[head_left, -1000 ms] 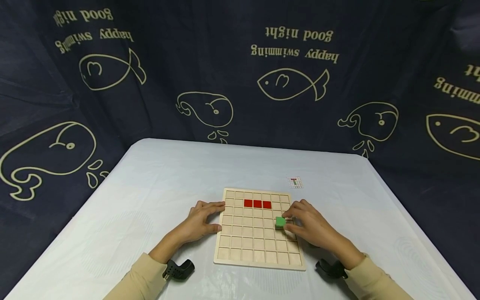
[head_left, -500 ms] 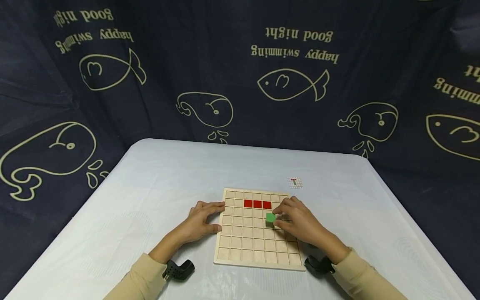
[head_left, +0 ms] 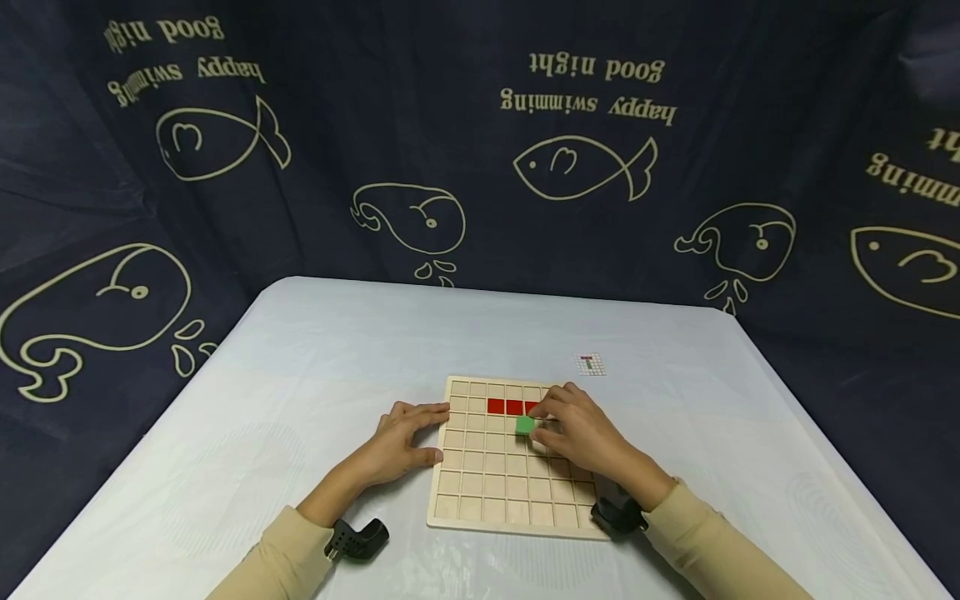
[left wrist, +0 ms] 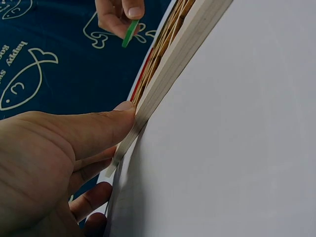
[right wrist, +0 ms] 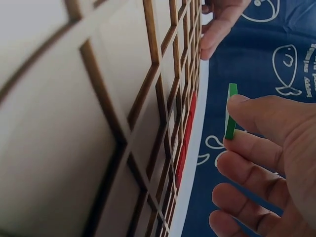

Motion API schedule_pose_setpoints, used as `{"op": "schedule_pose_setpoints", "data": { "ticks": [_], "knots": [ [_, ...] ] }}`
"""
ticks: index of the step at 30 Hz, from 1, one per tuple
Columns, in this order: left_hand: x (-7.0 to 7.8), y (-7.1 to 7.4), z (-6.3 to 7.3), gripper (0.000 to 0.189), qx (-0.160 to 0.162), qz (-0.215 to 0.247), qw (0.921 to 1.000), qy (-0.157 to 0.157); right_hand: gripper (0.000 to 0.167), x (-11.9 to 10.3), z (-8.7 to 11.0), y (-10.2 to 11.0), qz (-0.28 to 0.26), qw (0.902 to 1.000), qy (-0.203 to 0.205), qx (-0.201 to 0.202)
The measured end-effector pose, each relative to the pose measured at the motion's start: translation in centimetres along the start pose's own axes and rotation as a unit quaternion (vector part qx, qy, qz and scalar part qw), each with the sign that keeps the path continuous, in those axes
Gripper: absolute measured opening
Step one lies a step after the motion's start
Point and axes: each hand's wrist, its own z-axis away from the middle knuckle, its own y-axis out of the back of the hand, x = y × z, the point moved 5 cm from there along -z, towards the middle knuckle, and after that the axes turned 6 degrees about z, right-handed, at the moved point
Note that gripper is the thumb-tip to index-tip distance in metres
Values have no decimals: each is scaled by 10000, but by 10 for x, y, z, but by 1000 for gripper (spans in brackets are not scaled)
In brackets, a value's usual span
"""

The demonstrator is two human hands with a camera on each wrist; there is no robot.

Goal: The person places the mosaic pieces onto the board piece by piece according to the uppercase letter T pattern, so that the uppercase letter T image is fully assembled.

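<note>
A wooden grid board (head_left: 482, 485) lies on the table, with three red square tiles (head_left: 514, 407) side by side in an upper row. My right hand (head_left: 581, 433) pinches a green square tile (head_left: 525, 426) between thumb and index finger. In the right wrist view that tile (right wrist: 231, 111) is held on its edges above the board, apart from the grid. The rightmost red tile is partly covered by my right fingers in the head view. My left hand (head_left: 401, 442) rests at the board's left edge, thumb and fingertips touching the rim, as the left wrist view also shows.
A small printed pattern card (head_left: 590, 364) with a red and green T shape lies behind the board on the white table (head_left: 360, 350). A dark blue curtain (head_left: 480, 242) with fish and whale drawings hangs behind. Black wrist cameras (head_left: 358, 540) sit at both cuffs.
My right hand has carried the green tile leftward and slightly away from me, from the board's right side to just below the red row. The left hand has stayed still.
</note>
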Motion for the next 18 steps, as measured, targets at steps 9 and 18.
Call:
{"op": "schedule_pose_setpoints", "data": {
  "ticks": [9, 18],
  "knots": [
    [0, 1, 0, 58, 1, -10, 10000, -17, 19, -3, -10, -5, -46, 10000, 9, -36],
    [1, 1, 0, 58, -6, 12, 10000, -17, 23, -7, -19, -10, -202, 9995, -23, -222]
  ]
}}
